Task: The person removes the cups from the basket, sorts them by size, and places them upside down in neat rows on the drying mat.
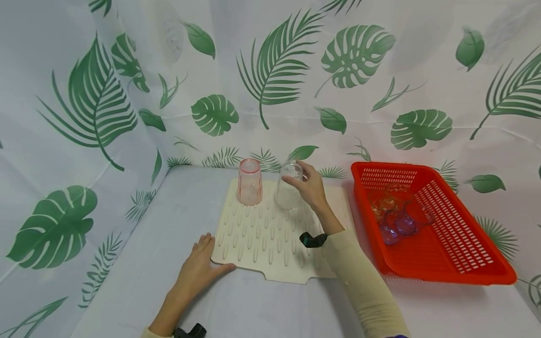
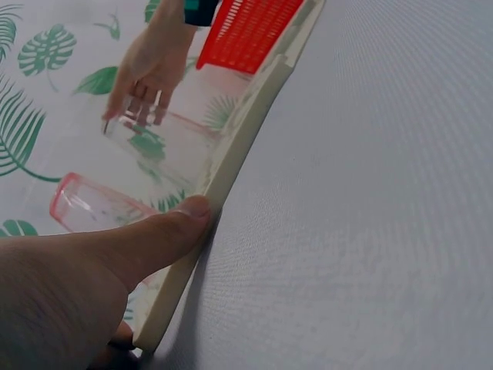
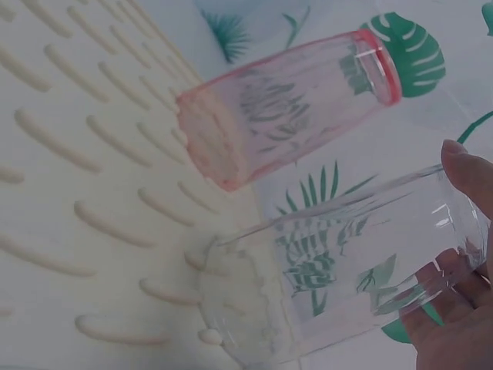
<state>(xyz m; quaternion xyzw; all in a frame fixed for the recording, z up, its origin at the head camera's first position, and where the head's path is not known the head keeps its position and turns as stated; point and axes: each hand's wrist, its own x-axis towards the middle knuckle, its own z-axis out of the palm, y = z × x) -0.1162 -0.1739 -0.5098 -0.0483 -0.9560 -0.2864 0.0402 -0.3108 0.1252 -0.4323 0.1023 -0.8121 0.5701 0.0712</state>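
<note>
My right hand (image 1: 311, 188) grips a clear glass (image 1: 288, 193) near its top end, thumb on one side and fingers on the other. The glass stands upside down or upright at the back of a cream ridged drying mat (image 1: 253, 256); which way up I cannot tell. Just left of it, a pink-tinted glass (image 1: 250, 184) stands on the same mat. My left hand (image 1: 198, 265) lies at the mat's front left corner, fingers extended along the side. In the left wrist view its thumb (image 2: 181, 220) rests against the mat's edge.
A red perforated plastic basket (image 1: 439, 263) stands right of the mat, close to my right forearm. Inside it lie several transparent pieces of glassware, among them a purple one (image 1: 405, 225) and amber ones (image 1: 386, 203). A leaf-patterned white cloth (image 1: 279, 131) hangs behind the table.
</note>
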